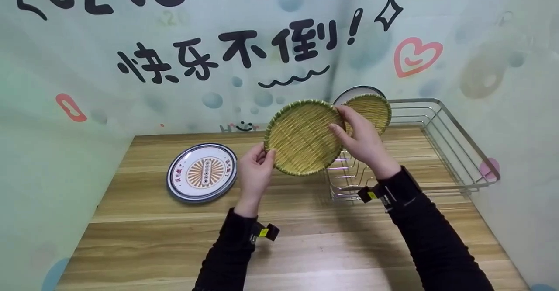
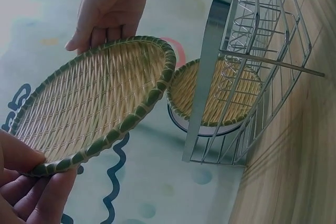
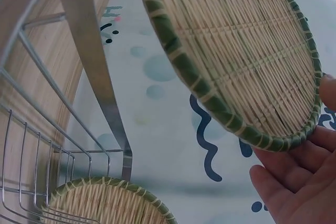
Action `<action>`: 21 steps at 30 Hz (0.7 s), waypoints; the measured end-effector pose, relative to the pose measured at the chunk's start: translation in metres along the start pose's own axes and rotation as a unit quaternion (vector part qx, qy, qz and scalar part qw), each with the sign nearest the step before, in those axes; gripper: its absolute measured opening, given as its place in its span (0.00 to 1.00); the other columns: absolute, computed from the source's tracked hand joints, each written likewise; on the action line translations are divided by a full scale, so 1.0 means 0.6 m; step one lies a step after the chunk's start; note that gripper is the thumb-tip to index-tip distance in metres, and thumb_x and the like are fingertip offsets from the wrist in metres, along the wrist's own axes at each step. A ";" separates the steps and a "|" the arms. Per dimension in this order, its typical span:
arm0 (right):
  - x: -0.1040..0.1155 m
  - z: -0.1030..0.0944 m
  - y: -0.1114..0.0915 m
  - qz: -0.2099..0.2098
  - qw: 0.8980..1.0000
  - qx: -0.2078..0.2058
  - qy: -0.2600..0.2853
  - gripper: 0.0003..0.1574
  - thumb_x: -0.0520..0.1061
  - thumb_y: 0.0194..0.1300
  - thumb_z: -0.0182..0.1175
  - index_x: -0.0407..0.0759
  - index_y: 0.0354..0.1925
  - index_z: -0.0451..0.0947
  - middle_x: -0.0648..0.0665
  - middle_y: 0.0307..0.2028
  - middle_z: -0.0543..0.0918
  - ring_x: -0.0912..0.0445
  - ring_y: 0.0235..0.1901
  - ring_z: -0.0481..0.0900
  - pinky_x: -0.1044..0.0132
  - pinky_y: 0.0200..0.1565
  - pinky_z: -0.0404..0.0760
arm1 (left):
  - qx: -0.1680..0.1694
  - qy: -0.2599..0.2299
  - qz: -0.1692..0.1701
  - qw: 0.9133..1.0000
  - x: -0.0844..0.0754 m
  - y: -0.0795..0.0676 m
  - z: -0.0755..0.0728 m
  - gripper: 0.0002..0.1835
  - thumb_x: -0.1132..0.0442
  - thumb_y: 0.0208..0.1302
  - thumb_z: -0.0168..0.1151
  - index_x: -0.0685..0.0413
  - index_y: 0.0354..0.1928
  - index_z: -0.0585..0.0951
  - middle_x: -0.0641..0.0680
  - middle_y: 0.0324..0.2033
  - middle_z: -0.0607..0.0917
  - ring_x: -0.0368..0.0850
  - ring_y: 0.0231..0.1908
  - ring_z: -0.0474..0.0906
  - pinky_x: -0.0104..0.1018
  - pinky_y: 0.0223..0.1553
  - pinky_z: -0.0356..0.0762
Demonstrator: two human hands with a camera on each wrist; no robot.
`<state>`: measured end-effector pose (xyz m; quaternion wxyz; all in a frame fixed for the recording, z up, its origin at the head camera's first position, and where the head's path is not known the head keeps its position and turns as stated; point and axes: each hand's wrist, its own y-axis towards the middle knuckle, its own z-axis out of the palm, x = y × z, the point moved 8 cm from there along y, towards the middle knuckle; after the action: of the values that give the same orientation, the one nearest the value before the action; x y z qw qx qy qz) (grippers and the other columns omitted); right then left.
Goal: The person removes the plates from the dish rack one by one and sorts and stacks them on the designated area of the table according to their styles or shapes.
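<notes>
A round woven bamboo tray (image 1: 305, 138) with a green bound rim is held up above the table, tilted to face the head camera. My left hand (image 1: 255, 168) pinches its lower left rim between thumb and fingers. At the opposite rim, my right hand (image 1: 364, 140) holds the tray with its thumb over the front. Behind the right hand, a second woven tray (image 1: 371, 109) stands on edge in the wire dish rack (image 1: 463, 138). A white plate (image 1: 356, 91) with a dark rim shows behind that second tray.
White plates (image 1: 188, 165) with blue rims and a printed sunburst lie stacked at the table's left. The rack's metal rails rise close to the held tray on the right. A printed wall covering (image 1: 183, 107) closes off the back of the wooden table (image 1: 144, 225).
</notes>
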<state>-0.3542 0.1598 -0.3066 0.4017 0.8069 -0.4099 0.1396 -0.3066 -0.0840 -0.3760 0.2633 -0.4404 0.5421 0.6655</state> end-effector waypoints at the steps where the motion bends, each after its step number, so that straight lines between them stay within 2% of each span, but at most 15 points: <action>1: 0.000 0.001 -0.002 -0.001 1.000 0.005 -0.005 0.30 0.45 0.71 0.60 0.34 0.66 0.68 0.36 0.57 0.79 0.45 0.58 0.75 0.50 0.64 0.69 | -0.003 -0.001 0.000 1.000 0.000 0.000 -0.002 0.09 0.77 0.59 0.64 0.74 0.42 0.84 0.66 0.34 0.87 0.57 0.33 0.86 0.33 0.35 0.85; 9: -0.004 0.002 -0.024 -0.024 0.997 0.045 -0.052 0.41 0.49 0.70 0.61 0.35 0.73 0.59 0.34 0.70 0.64 0.41 0.69 0.62 0.45 0.71 0.55 | -0.030 0.020 0.003 0.999 0.005 0.006 -0.029 0.09 0.77 0.56 0.65 0.72 0.41 0.84 0.66 0.33 0.87 0.57 0.32 0.86 0.31 0.33 0.85; 13: -0.007 0.002 -0.033 -0.032 0.996 0.055 -0.067 0.43 0.50 0.69 0.62 0.34 0.73 0.57 0.34 0.73 0.60 0.40 0.71 0.57 0.45 0.72 0.49 | -0.041 0.034 0.014 0.998 0.008 0.008 -0.040 0.08 0.78 0.56 0.64 0.72 0.39 0.85 0.65 0.32 0.88 0.56 0.31 0.86 0.28 0.32 0.84; 21: -0.016 0.000 -0.048 -0.033 0.994 0.058 -0.087 0.45 0.52 0.68 0.63 0.35 0.73 0.58 0.34 0.74 0.56 0.39 0.73 0.52 0.46 0.74 0.38 | -0.052 0.040 -0.012 0.998 0.025 0.013 -0.058 0.09 0.77 0.57 0.65 0.72 0.40 0.85 0.65 0.31 0.87 0.52 0.29 0.85 0.27 0.30 0.83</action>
<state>-0.3379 0.1750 -0.3270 0.3215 0.8510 -0.4077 0.0790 -0.3097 -0.1210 -0.3861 0.2264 -0.4864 0.5115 0.6712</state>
